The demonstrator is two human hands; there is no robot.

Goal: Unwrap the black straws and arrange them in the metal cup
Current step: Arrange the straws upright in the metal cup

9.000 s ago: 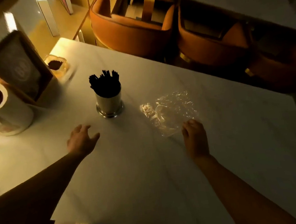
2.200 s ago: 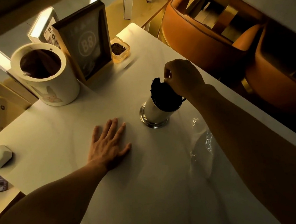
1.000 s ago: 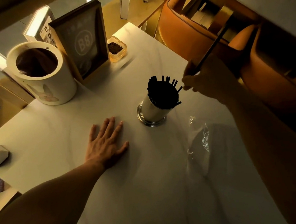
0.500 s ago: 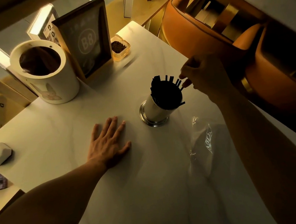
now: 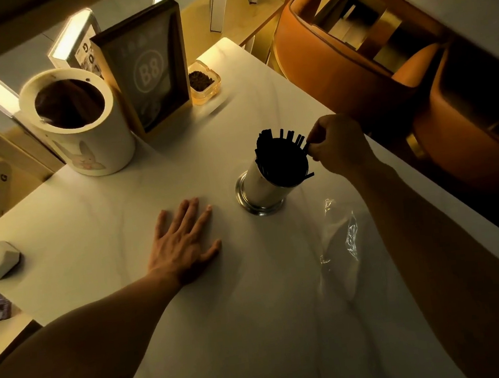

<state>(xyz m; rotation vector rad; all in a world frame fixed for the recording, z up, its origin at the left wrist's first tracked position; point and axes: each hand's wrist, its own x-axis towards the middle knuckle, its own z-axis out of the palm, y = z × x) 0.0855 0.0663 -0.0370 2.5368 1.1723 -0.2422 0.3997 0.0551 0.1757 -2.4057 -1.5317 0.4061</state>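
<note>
Our right hand (image 5: 340,146) seemingly pinches a thin black straw (image 5: 304,146) in the shiny metal cup (image 5: 260,188); our left hand (image 5: 183,245) rests flat on the white table (image 5: 90,211)

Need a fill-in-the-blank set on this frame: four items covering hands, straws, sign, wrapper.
1. The right hand pinches a black straw at the rim of the metal ____.
2. The left hand lies flat on the ____.
3. The framed sign reads ____.
4. The clear wrapper lies on the ____ arm's side of the straws.
Missing: cup; table; B8; right.
</note>
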